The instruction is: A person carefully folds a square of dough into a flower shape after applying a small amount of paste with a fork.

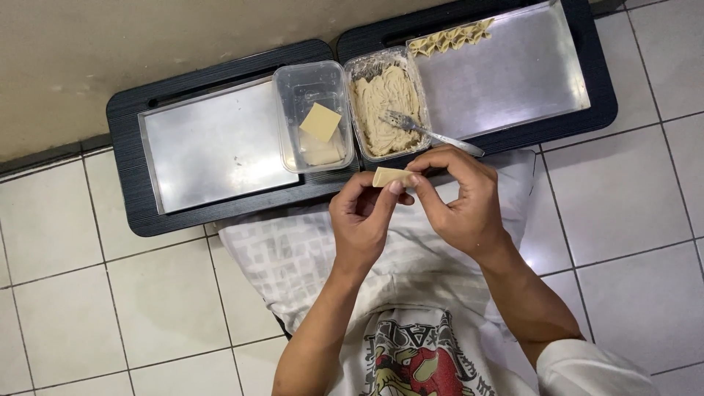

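Observation:
Both my hands pinch one pale folded dumpling wrapper (389,177) just in front of the containers. My left hand (363,220) grips it from below and left with thumb and fingers. From the right, my right hand (460,198) presses its edge with the fingertips. Behind them a clear tub of beige filling (380,110) holds a metal fork (422,128) leaning over its rim. Beside it, another clear tub (312,92) contains square wrappers (320,122).
Two black trays with metal sheets lie against the wall: the left sheet (213,147) is bare, the right sheet (513,70) has a row of finished folded dumplings (451,38) at its far edge. A white cloth (293,257) covers my lap over the tiled floor.

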